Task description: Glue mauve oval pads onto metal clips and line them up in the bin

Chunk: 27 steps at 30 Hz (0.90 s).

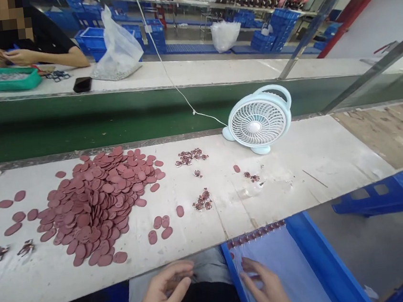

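Note:
My left hand (166, 291) hovers over my lap, just off the table's front edge. Its fingers are loosely curled with the thumb apart, and nothing shows in them. Over the near left part of a blue tray (313, 254) is my right hand (265, 286), thumb and fingers spread and nothing visible between them. Along the tray's far edge runs a row of small dark red pieces with metal prongs (258, 234), on a pale liner. A big heap of flat, oval, dull red pieces (95, 200) covers the table's left side, and a few loose ovals (165, 221) lie to its right.
Small clusters of brown-and-silver parts (202, 200) lie mid-table. A light blue fan (258, 121) stands behind them, its white cord (168, 73) rising away. A blue stool (389, 193) is at right. Across the green partition, a co-worker's hands (7, 55) are near a green basket (9, 81).

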### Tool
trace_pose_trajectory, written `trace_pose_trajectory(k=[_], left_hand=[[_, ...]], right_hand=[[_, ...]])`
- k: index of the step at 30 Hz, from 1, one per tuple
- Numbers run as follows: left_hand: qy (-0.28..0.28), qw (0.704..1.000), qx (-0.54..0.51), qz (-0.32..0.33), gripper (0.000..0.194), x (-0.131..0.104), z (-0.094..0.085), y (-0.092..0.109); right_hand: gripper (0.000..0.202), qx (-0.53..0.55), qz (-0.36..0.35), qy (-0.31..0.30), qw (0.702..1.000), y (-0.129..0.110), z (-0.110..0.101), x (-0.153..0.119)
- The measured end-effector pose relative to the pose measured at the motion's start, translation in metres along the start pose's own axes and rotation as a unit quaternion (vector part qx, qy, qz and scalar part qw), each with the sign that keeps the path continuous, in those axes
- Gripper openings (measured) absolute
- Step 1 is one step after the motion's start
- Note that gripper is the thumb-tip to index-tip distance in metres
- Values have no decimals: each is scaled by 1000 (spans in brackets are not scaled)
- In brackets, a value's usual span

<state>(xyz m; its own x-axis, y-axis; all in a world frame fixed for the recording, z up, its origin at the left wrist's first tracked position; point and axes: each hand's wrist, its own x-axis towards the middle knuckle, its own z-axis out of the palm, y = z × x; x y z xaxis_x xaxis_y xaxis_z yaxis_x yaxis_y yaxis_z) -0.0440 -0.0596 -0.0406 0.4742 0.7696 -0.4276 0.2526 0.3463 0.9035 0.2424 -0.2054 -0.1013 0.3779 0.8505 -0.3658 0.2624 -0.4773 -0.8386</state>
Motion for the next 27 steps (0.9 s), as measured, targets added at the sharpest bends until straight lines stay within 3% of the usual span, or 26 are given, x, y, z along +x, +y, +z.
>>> trace_pose_trajectory(k=[2, 3, 4, 5, 8, 9, 11, 13, 16, 21, 22, 24, 26, 27], left_hand=[[55, 998, 33, 18, 28, -3, -23, 6], [88, 994, 59, 33, 27, -2, -35, 8], [121, 987, 90, 53, 27, -1, -46, 9], [148, 978, 124, 78, 26, 2, -56, 11], [188, 940, 238, 158, 26, 19, -72, 22], [187, 926, 275, 179, 26, 27, -72, 27], [179, 899, 335, 218, 24, 49, -63, 39], [142, 883, 372, 248, 26, 73, -49, 50], [105, 884, 376, 258, 24, 105, -33, 59], [65, 903, 340, 254, 23, 122, -36, 62], [63, 909, 326, 251, 22, 121, -40, 64], [63, 919, 303, 245, 20, 116, -46, 68], [78, 944, 230, 222, 23, 107, -49, 72], [82, 966, 146, 194, 25, 102, -49, 73]], right_hand=[[31, 200, 59, 36, 977, -30, -18, 5], [29, 327, 76, 31, 941, -45, -25, 12], [29, 461, 86, 11, 883, -59, -31, 23], [31, 587, 87, -24, 804, -71, -36, 37], [51, 825, 63, -180, 532, -98, -43, 95], [56, 851, 60, -234, 466, -103, -44, 117], [58, 859, 70, -314, 398, -108, -46, 155], [55, 852, 79, -343, 387, -111, -47, 182], [42, 850, 76, -337, 398, -112, -47, 200], [18, 860, 64, -299, 409, -127, -39, 185], [18, 860, 59, -278, 423, -134, -35, 177], [22, 839, 56, -208, 500, -152, -25, 157], [29, 765, 70, -124, 628, -169, -12, 136], [32, 716, 78, -94, 688, -177, -4, 126]])
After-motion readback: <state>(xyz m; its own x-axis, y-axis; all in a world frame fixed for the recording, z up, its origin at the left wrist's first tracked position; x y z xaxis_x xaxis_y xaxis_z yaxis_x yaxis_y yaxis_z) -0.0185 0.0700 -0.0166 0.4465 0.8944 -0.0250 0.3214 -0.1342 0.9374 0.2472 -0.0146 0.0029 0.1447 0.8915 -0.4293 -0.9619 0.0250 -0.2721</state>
